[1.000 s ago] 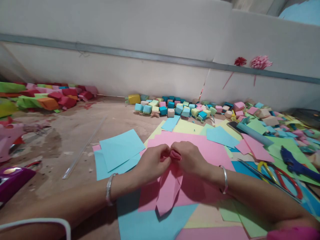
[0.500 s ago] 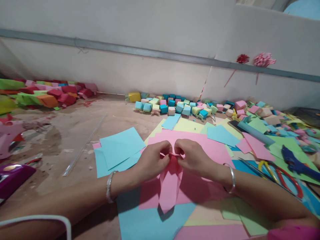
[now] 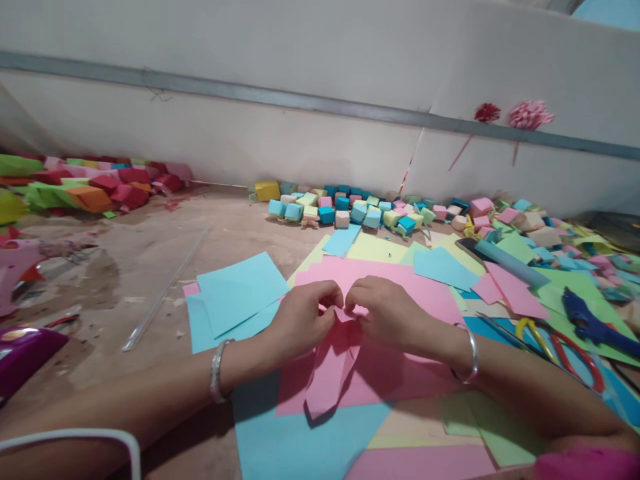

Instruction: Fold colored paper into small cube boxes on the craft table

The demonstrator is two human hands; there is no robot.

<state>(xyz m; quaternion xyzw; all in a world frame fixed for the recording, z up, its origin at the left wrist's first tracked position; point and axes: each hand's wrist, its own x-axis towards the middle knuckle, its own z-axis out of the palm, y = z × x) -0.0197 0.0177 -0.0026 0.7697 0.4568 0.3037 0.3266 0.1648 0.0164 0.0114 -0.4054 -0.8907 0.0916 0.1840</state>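
Observation:
A folded piece of pink paper (image 3: 330,373) hangs between my two hands, its pointed end toward me over the paper sheets. My left hand (image 3: 305,313) pinches its far edge between thumb and curled fingers. On the other side, my right hand (image 3: 387,312) grips the same far edge, with its fingertips bent inward. Some fingertips are hidden behind the knuckles. Beneath lie large pink sheets (image 3: 410,377) and a blue sheet (image 3: 300,447). Light blue squares (image 3: 245,293) lie to the left of my left hand.
Scissors (image 3: 560,350) and a blue glue gun (image 3: 595,327) lie at right. Small paper boxes (image 3: 357,213) line the wall, with a brighter heap (image 3: 100,187) at far left. A clear ruler-like strip (image 3: 165,293), a pink glue gun (image 3: 20,267) and a purple object (image 3: 27,357) lie left.
The folded pink paper has tilted, its near end swinging to the left. My right hand has shifted slightly at the far edge. Both hands still hold the paper.

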